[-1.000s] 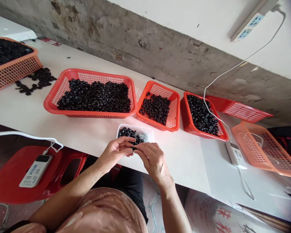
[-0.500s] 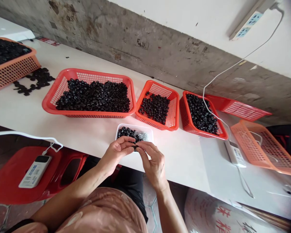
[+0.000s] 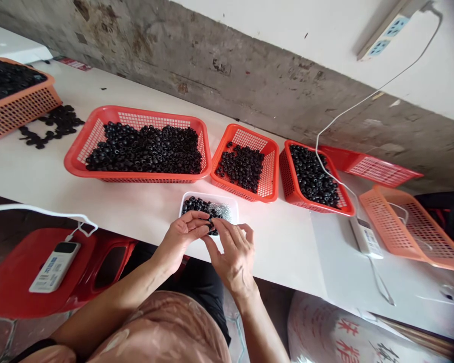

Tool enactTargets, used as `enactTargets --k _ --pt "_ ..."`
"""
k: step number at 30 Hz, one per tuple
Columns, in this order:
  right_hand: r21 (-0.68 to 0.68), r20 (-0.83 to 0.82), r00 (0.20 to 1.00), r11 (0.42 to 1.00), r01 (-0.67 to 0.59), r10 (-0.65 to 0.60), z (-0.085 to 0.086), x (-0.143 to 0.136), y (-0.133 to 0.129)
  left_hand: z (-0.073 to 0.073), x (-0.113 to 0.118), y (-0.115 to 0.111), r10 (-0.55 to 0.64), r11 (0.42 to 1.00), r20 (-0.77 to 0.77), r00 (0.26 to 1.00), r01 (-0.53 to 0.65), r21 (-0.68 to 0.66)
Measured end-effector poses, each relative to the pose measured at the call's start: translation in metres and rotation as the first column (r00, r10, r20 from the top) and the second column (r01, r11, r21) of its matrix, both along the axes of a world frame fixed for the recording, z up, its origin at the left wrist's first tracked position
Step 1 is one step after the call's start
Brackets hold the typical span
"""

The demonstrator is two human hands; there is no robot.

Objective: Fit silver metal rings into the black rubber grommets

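The right hand [image 3: 232,252] has shifted slightly left — its fingertips meet the left hand [image 3: 178,238], which pinches a black bead [image 3: 211,223] above the tub's [image 3: 234,207] near side — whether the right grips too, I can't tell.

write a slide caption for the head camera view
Left hand and right hand close together at a white plastic tub of black ring-like parts, before red mesh baskets.
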State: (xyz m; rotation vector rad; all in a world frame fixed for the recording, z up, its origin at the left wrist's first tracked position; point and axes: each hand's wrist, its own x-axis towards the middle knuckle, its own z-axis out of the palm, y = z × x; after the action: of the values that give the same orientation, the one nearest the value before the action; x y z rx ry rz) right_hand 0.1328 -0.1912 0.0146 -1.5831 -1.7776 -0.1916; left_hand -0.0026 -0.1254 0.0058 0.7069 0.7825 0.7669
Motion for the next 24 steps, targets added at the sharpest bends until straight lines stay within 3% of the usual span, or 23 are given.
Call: enactTargets --k 4,10,17,24 --pt "0.042 0.048 0.998 0.999 0.032 -0.034 0.002 -0.001 0.004 0.000 -0.002 0.002 -0.037 0.999 -0.014 0.999 0.037 0.020" --pt "0.034 0.069 0.997 0.999 0.034 -0.037 0.004 0.000 0.003 0.002 -0.006 0.008 -0.175 0.969 -0.138 0.975 0.195 0.151" --pt "-0.039 0.091 0.996 0.999 0.005 -0.001 0.003 0.001 0.006 0.000 -0.001 0.004 -0.131 0.980 -0.142 0.981 0.150 0.134" --pt "0.003 0.194 0.980 0.999 -0.040 0.038 0.003 0.002 0.013 -0.003 -0.003 0.004 -0.118 0.977 -0.150 0.982 0.142 0.156"
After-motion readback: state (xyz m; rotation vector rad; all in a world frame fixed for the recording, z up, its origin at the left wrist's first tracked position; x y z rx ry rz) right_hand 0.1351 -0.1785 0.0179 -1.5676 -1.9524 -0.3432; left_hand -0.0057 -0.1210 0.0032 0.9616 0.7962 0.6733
